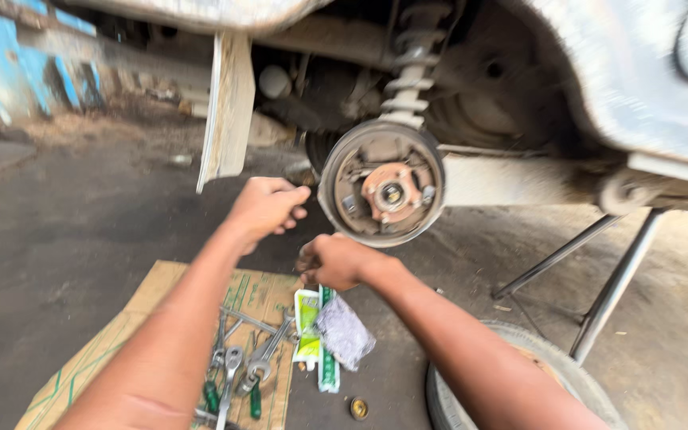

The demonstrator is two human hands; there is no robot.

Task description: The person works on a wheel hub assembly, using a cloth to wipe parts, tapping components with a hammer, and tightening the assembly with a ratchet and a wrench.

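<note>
Bare dirt floor [57, 239] lies open leftward; both hands, left [264, 209] and right [334, 261], hover clenched beside the brake drum's [382, 193] left edge, their contents unclear.

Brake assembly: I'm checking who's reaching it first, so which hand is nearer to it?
Right. The right hand is just below and left of the brake assembly, near its lower rim. The left hand is further left, apart from it.

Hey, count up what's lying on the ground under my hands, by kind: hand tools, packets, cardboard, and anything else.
Hand tools: a blurred pile, about 5, exact count unclear
Packets: 3
Cardboard sheet: 1
Small round metal cap: 1
Tyre: 1
Total: about 11
</note>
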